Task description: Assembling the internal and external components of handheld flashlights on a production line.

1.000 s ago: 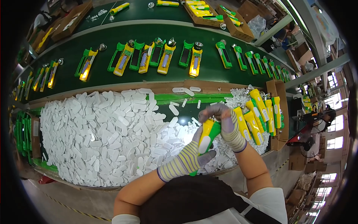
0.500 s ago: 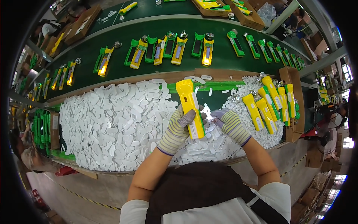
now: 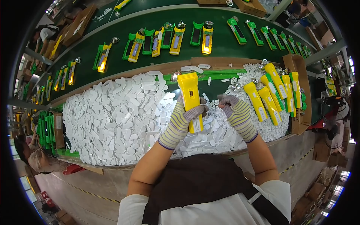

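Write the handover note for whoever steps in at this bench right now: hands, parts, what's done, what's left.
Left hand, in a striped knit glove, grips a yellow plastic flashlight body upright over the bench.
Right hand, gloved alike, is beside it above the heap of small white oblong plastic pieces; whether it pinches one cannot be told.
Done: a row of yellow flashlights lies by the brown cardboard tray at right.
Left: the white heap is large; green and yellow units sit on the green conveyor belt beyond.

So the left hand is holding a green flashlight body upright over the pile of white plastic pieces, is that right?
Not quite. The flashlight body in the left hand is yellow, not green, as the head view shows. The rest holds: it is held upright over the pile of white plastic pieces.
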### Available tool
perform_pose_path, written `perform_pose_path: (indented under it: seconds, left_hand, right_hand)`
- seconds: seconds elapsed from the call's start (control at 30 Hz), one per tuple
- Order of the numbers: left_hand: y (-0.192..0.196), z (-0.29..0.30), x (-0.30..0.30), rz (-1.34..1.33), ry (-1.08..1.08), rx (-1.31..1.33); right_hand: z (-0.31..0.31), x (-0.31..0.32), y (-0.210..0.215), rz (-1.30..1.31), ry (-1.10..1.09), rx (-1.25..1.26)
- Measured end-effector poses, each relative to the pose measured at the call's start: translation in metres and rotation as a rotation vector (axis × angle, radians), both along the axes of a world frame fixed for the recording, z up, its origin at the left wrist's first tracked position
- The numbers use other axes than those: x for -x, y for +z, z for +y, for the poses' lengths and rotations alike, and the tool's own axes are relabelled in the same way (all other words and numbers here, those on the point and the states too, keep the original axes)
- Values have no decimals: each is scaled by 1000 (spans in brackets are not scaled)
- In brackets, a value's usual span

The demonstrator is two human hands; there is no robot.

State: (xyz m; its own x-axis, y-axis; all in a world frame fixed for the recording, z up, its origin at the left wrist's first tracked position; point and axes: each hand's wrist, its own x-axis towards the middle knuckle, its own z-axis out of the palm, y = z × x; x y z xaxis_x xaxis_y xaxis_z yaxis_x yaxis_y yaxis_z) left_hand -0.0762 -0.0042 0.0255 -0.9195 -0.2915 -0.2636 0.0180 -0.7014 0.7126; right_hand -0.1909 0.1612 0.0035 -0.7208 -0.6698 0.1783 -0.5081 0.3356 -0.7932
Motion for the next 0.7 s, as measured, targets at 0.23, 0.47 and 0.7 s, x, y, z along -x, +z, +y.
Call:
perform_pose_path:
  seconds: [0.23, 0.47, 0.7]
  left_hand:
    - [-11, 7, 7, 95, -103, 158]
    - [-17, 15, 5, 176, -96, 156]
    - [-14, 4, 3, 132, -188, 478]
  right_hand:
    - [-33, -17, 4, -826, 167, 693]
    - [-50, -31, 0, -898, 49, 787]
    - [-48, -21, 8, -845, 65, 685]
